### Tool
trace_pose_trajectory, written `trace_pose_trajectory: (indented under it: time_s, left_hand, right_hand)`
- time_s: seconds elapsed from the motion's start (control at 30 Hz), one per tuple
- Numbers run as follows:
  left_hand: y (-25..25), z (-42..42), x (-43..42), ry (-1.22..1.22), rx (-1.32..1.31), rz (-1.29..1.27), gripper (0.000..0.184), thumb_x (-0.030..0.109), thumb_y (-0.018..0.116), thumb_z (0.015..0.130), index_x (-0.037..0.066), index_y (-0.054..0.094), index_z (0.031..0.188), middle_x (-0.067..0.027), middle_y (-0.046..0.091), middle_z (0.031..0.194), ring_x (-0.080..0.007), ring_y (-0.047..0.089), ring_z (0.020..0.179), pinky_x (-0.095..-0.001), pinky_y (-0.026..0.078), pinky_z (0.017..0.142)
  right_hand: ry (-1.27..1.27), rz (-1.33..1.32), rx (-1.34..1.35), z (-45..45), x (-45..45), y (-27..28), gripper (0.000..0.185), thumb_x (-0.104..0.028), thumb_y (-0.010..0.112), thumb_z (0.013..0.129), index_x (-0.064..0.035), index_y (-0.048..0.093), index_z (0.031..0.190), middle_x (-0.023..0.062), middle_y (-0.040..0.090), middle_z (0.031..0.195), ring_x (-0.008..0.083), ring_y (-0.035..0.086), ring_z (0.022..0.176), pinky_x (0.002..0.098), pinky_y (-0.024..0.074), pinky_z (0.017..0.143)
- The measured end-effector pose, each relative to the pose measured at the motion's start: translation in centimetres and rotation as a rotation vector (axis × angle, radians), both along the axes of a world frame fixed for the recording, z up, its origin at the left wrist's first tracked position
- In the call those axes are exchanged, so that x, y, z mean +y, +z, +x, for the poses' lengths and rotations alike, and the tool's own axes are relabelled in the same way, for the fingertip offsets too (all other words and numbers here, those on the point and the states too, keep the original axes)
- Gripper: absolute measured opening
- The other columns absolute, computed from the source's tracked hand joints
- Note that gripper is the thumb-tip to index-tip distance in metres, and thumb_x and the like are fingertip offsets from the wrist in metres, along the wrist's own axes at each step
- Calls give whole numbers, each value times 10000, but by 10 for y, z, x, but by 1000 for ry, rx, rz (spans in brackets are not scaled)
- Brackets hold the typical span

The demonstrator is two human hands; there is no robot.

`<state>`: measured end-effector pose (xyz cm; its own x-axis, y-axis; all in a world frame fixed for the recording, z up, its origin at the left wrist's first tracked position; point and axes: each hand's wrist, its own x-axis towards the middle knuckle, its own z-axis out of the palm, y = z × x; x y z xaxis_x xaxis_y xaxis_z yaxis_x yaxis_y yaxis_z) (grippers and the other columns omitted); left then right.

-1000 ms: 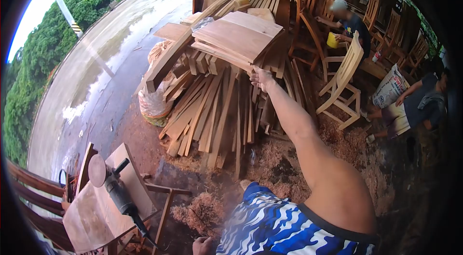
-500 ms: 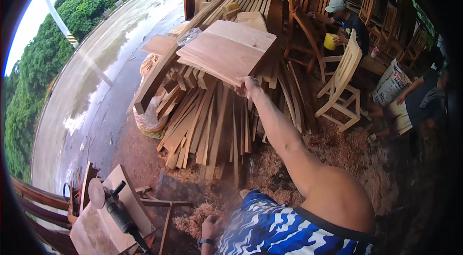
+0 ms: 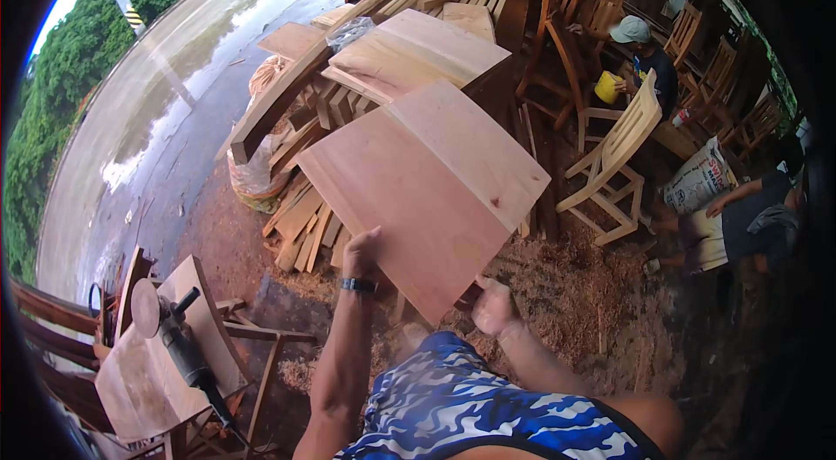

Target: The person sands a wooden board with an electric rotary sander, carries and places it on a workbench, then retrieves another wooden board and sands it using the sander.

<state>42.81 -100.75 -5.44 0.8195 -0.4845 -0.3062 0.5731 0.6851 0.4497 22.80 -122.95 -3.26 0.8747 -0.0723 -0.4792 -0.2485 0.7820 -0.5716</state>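
A square wooden board (image 3: 427, 190), with a seam between a reddish half and a paler half, is held tilted in front of me. My left hand (image 3: 362, 253), with a dark watch on the wrist, is closed on its left lower edge. My right hand (image 3: 495, 307) grips the board near its lower right corner, fingers partly hidden underneath. Just beyond it, a stack of similar boards (image 3: 383, 60) rests on the pile of lumber. An angle grinder (image 3: 183, 351) with a round disc lies on a wooden panel (image 3: 131, 390) at lower left, apart from both hands.
Long wooden strips (image 3: 300, 221) spread from the pile. A pale wooden chair (image 3: 614, 155) stands at right, near a person with a yellow container (image 3: 607, 87). Another person (image 3: 731, 221) sits beside a white sack (image 3: 697, 177). Shavings (image 3: 566, 303) cover the floor.
The top board has come off the stack towards me, and my left hand has risen from below to take hold of it too. The view has shifted slightly.
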Motion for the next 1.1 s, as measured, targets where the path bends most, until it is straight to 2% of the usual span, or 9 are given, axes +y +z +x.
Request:
trace_pose_trajectory:
  time_s: [0.07,0.17,0.23,0.3,0.4,0.43,0.53,0.67,1.1]
  left_hand:
    - [-10,-19,9,-6,-333,124,505,101,693,909,-47,580,1378,-197,709,1243,-339,732,1105,-462,627,948]
    - [-4,-53,13,-150,-589,437,524,-66,674,831,-60,596,1349,-172,718,1232,-248,745,1073,-383,644,862]
    - [85,-121,-15,-253,-759,813,553,-73,646,866,-23,588,1414,-192,724,1276,-318,750,1075,-407,630,873]
    - [81,-161,-20,-128,-1336,1158,797,-34,659,834,73,454,1597,-234,628,1439,-464,604,1288,-536,490,1116]
    - [68,-219,-18,-483,-1526,1553,772,142,638,909,109,393,1640,-226,423,1638,-499,401,1473,-634,324,1222]
    - [67,-235,-13,-546,-1537,1568,777,142,609,921,133,363,1658,-228,368,1669,-522,358,1494,-685,295,1217]
    - [58,-270,0,-585,-1511,1642,787,199,613,932,144,341,1669,-231,341,1681,-537,327,1512,-724,254,1221]
    - [58,-304,16,-480,-1463,1671,766,199,600,941,125,352,1661,-232,335,1686,-521,325,1527,-711,244,1233]
    - [74,-447,182,-39,-1031,2162,816,84,683,847,-24,399,1605,-206,417,1671,-375,364,1567,-514,220,1307]
  right_hand:
    - [-179,158,91,11,-38,-18,903,-734,488,1009,-27,429,1569,215,510,1533,394,501,1390,580,419,1152]
    - [-110,484,242,39,-32,-47,868,-724,434,1025,-41,448,1560,252,447,1577,434,453,1447,609,385,1192]
    - [-127,523,459,-5,-30,-68,797,-657,451,1046,-45,463,1556,255,467,1575,428,471,1443,602,390,1190]
    - [279,-574,283,-45,-13,-48,677,-521,462,1046,-58,498,1538,242,511,1549,408,501,1427,572,387,1196]
    - [1042,-2057,-312,-91,25,12,529,-317,478,1044,-78,550,1511,224,577,1510,378,547,1402,528,384,1205]
    - [1087,-2181,-241,-91,38,32,548,-334,480,1050,-101,521,1544,222,534,1561,372,506,1451,520,370,1220]
    - [1157,-1914,-98,-109,47,57,573,-346,507,1045,-109,496,1567,214,512,1584,363,488,1470,520,367,1223]
    - [1284,-2389,-609,-139,53,37,604,-384,535,1041,-117,478,1580,194,506,1594,359,487,1469,530,365,1221]
    - [905,-2028,-245,-246,127,73,462,-354,522,1069,-105,610,1448,192,600,1488,394,550,1377,498,423,1160]
